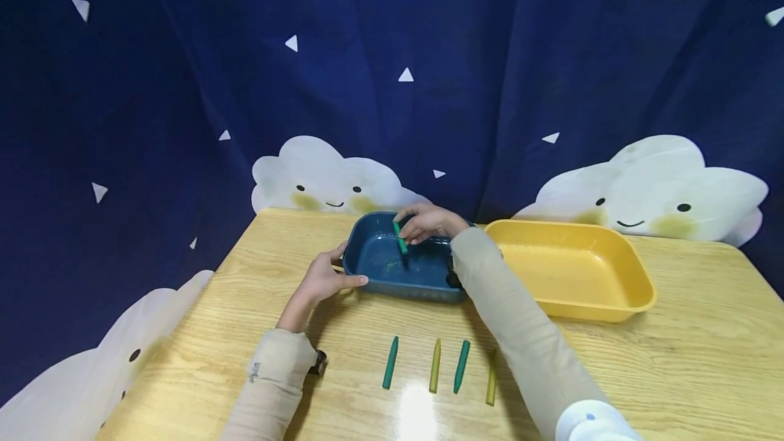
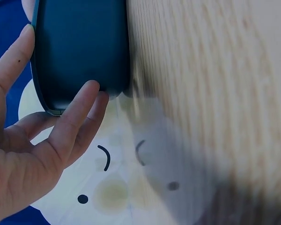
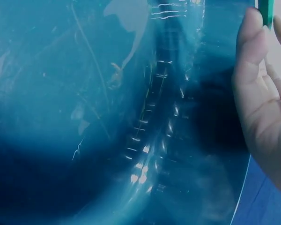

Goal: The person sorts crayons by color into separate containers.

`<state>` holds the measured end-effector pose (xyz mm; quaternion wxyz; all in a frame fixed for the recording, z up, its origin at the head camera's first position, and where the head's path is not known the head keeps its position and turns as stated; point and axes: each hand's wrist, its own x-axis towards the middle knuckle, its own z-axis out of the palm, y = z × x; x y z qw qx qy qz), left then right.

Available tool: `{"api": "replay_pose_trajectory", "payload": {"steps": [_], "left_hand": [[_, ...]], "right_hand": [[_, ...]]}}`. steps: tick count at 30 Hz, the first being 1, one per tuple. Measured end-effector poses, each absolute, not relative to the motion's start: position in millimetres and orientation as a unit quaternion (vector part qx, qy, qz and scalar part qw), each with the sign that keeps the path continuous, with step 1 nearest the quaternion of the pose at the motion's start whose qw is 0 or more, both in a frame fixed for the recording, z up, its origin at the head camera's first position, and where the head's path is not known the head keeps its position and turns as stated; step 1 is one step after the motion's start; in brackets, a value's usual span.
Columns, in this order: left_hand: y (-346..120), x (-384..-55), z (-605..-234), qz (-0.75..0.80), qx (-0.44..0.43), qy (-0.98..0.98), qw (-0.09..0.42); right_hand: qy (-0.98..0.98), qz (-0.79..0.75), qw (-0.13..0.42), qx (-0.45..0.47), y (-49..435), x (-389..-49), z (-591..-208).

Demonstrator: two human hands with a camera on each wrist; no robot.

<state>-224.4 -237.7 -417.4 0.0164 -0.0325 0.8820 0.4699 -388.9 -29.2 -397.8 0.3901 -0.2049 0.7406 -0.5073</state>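
Over the dark blue basin [image 1: 404, 289], my right hand [image 1: 429, 222] pinches a green crayon [image 1: 399, 238] that slants downward. Only part of this crayon [image 3: 266, 11] shows at the top edge of the right wrist view. At the basin's left end, my left hand [image 1: 324, 276] rests against the outside with fingers fairly straight and spread. Its thumb lies along the front rim. The left wrist view shows those fingers [image 2: 68, 122] touching the basin's outer wall [image 2: 84, 51]. Part of the basin is hidden behind the right hand and sleeve.
A yellow basin [image 1: 637, 301] stands right of the blue one. Nearer on the wooden table [image 1: 343, 400] lie a green crayon [image 1: 390, 363], a yellow crayon [image 1: 435, 366], another green crayon [image 1: 462, 367] and another yellow one [image 1: 492, 378]. A dark blue curtain [image 1: 453, 33] hangs behind.
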Motion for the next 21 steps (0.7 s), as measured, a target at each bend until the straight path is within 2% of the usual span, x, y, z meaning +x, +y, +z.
{"api": "replay_pose_trajectory", "payload": {"steps": [9, 21], "left_hand": [[-235, -225, -416, 0.48, -0.027, 0.877, 0.023], [-238, -225, -415, 0.491, -0.036, 0.869, 0.037]], "right_hand": [[0.745, -0.511, 0.382, -0.194, -26, -383, -383], [0.752, -0.511, 0.347, -0.231, -19, -368, -348]]}}
